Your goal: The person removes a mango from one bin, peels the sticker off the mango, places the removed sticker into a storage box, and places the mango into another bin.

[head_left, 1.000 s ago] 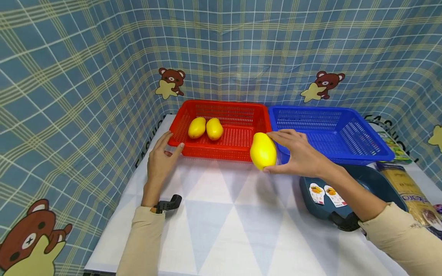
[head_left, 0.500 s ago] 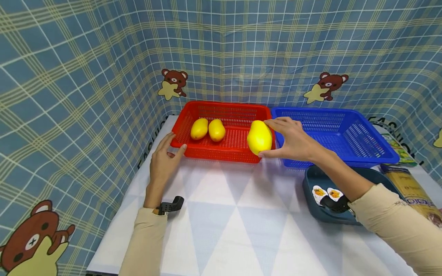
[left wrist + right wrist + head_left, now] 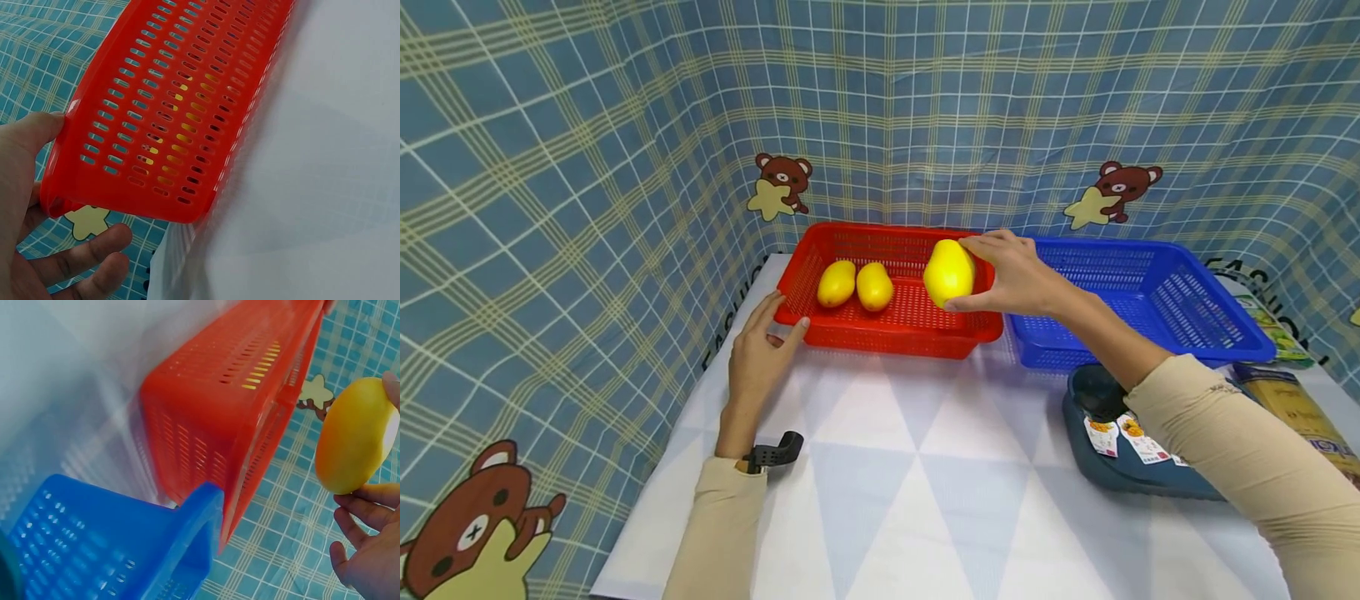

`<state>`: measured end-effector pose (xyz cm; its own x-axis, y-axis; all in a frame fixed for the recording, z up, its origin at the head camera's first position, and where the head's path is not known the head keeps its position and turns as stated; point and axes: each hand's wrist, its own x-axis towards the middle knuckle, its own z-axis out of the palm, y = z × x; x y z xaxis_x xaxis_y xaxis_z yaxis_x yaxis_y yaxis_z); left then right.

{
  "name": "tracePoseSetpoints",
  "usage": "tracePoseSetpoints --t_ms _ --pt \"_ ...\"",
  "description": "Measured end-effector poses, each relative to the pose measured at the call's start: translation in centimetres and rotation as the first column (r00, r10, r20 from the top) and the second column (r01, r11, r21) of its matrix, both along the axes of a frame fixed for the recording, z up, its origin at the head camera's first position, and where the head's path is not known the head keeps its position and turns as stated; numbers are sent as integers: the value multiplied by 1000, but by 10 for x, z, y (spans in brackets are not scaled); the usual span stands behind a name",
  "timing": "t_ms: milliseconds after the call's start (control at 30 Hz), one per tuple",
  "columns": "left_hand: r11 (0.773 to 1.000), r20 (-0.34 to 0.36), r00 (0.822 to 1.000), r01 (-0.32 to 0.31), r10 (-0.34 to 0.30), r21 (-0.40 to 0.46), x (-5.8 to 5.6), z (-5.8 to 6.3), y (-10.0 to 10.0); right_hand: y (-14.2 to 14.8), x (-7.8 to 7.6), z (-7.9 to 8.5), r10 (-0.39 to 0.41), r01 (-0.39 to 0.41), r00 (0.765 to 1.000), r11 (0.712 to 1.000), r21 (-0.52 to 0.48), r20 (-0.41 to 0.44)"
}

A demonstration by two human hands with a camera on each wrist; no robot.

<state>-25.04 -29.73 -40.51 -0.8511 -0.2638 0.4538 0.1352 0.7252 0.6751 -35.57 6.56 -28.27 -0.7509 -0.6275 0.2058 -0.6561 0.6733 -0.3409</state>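
Observation:
My right hand point(image 3: 1011, 271) holds a yellow mango point(image 3: 949, 273) between thumb and fingers, above the right part of the red basket point(image 3: 887, 335). In the right wrist view the mango point(image 3: 356, 436) is clear of the basket rim. Two more yellow mangoes, one on the left point(image 3: 837, 283) and one beside it point(image 3: 875, 287), lie inside the red basket. At that basket's front left corner, my left hand point(image 3: 760, 354) grips the rim; in the left wrist view the thumb lies on the rim point(image 3: 59, 156) and other fingers are loosely bent below.
A blue basket point(image 3: 1142, 354) stands right of the red one. In front of it is a dark teal basin point(image 3: 1120, 467) with stickers, partly under my right forearm. Packaged goods, including a yellow-brown packet point(image 3: 1292, 400), lie at the far right. A plaid cloth point(image 3: 925, 108) hangs behind.
My right hand has carried the mango left and farther back, from the red basket's front right edge to above its inside. The left hand stays at the corner.

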Motion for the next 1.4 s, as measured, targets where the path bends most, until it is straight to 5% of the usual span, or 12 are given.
tracePoseSetpoints --t_ms 767,1167,1400 --pt "1000 -33 999 12 -12 -23 -1 -2 -3 -54 -63 8 -8 0 998 991 134 54" --pt "1000 -5 1000 -8 7 -29 2 -5 -1 -76 -103 -19 5 -30 994 972 231 107" --pt "999 -22 1000 -13 12 -34 -1 -4 -3 -89 -121 -33 10 -59 990 931 360 138"
